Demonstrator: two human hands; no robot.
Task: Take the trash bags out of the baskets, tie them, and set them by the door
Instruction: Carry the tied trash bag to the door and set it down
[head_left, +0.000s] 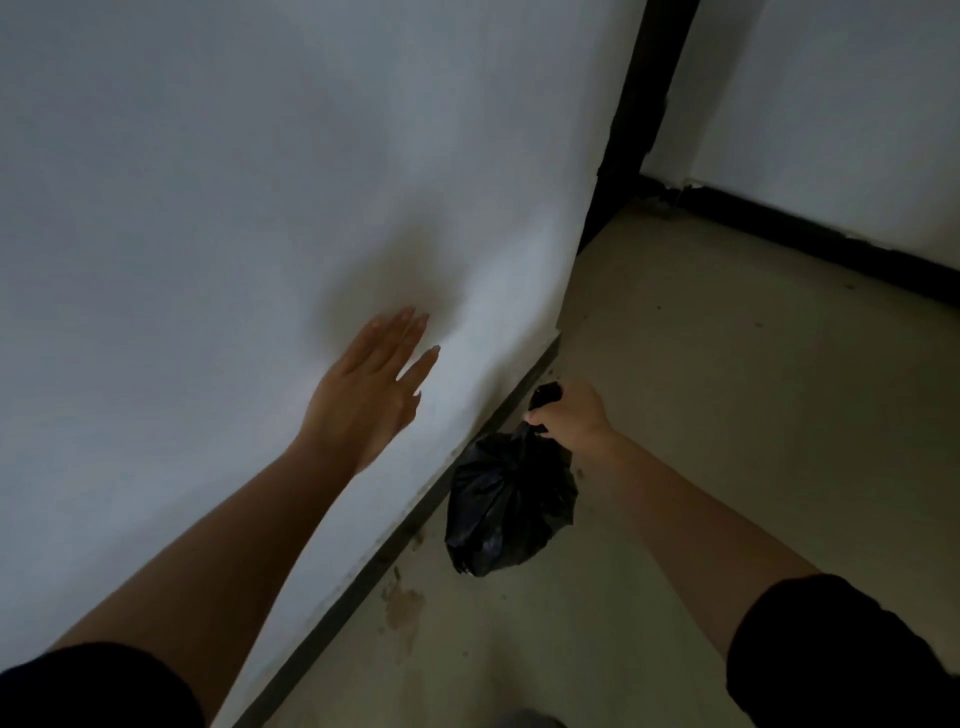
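1. The left hand is spread flat toward the white wall with its fingers straight and close together, holding nothing. A soft shadow lies on the wall around the fingertips, but whether the palm actually presses the surface cannot be told.
2. The right hand is curled tight around the gathered neck of 1 black trash bag, and a short twist of the plastic sticks out above the fist.
3. The bag hangs below that fist as a small, crinkled bundle, just beside the dark baseboard at the foot of the wall. Its underside is hidden, so contact with the floor cannot be judged.
4. The pale floor carries a brownish stain near the baseboard, below and to the left of the bag, along with scattered dark specks.
5. A dark vertical frame ends the wall at the upper right, and a second white wall with its own dark skirting lies beyond it.
6. Both forearms are bare, and 2 black sleeves show at the lower corners of the view: left, right.
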